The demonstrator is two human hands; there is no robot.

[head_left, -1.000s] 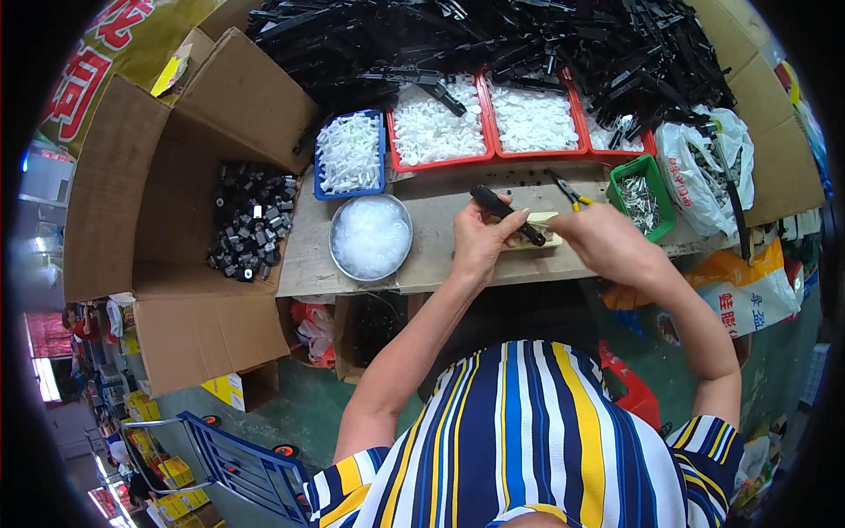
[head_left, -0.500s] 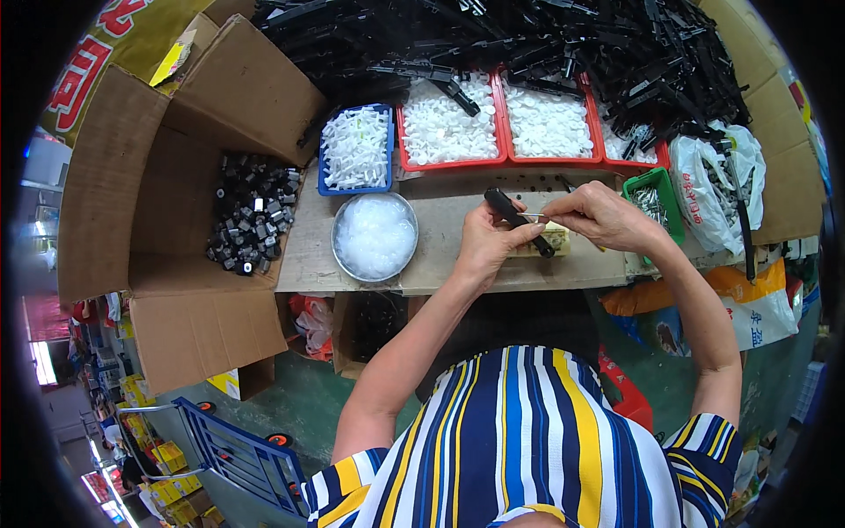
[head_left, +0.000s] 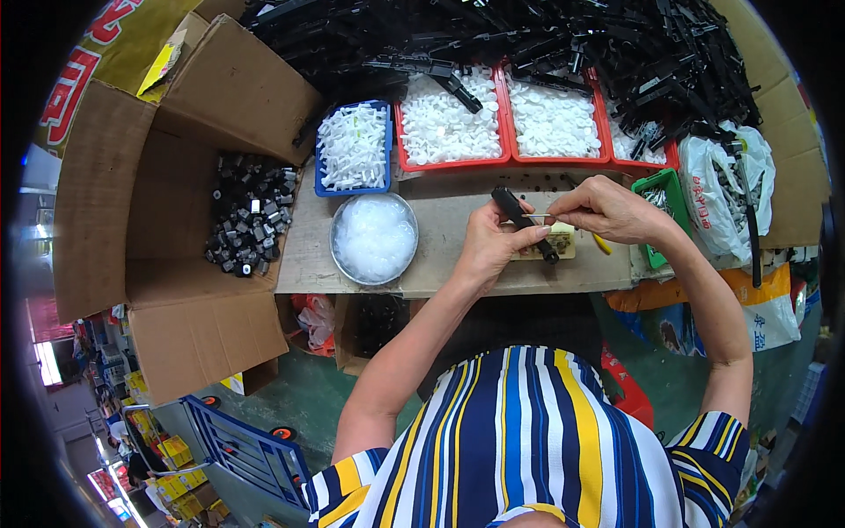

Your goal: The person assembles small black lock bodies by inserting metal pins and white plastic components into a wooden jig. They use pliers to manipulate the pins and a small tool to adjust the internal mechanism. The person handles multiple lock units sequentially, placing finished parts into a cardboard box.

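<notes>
My left hand (head_left: 489, 245) grips a long black plastic part (head_left: 518, 216) slanting over the wooden bench (head_left: 308, 251). My right hand (head_left: 607, 211) pinches a thin metal pin (head_left: 533, 216) and holds its tip against the black part. Under both hands lies a small pale yellow pad (head_left: 558, 248). A yellow-handled tool (head_left: 602, 244) pokes out below my right hand.
A round metal bowl of clear bits (head_left: 374, 238) sits left of my hands. Behind are a blue tray (head_left: 354, 148) and red trays (head_left: 451, 123) of white parts, a green tray (head_left: 657, 201), and a heap of black parts (head_left: 546, 40). An open cardboard box of black pieces (head_left: 251, 211) stands left.
My right hand has drawn left from the green tray toward the black part, now holding the pin against it. My left hand has kept its grip and shifted slightly lower.
</notes>
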